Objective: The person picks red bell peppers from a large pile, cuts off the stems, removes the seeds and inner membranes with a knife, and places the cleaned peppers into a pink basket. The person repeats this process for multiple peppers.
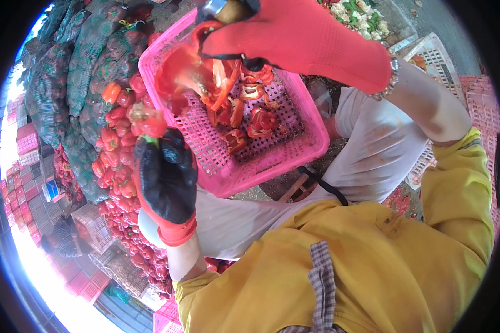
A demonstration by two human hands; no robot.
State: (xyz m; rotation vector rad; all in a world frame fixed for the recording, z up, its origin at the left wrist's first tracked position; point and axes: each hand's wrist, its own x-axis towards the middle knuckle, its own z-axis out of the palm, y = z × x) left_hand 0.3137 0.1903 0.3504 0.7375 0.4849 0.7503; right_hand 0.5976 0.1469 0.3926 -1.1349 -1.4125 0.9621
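Observation:
My left hand [166,179], in a red glove with a black coated palm, holds a red bell pepper core [148,120] with seeds by its green stem. Above the pink plastic basket [310,120] is my right hand [275,37], gloved alike, its fingers around a tool handle [230,10] with a metal part; any blade is hidden. A curved red pepper piece [206,31] lies against its thumb. Beside it, a blurred opened red pepper [177,77] shows over the basket's left side; whether it is held cannot be told. Cut pepper pieces [262,123] lie in the basket.
Whole red peppers [116,158] are heaped at the left, beside filled mesh sacks [46,87]. A container of pale cores and green stems [360,18] stands at upper right, near a white crate [435,54]. A person [62,239] is at lower left.

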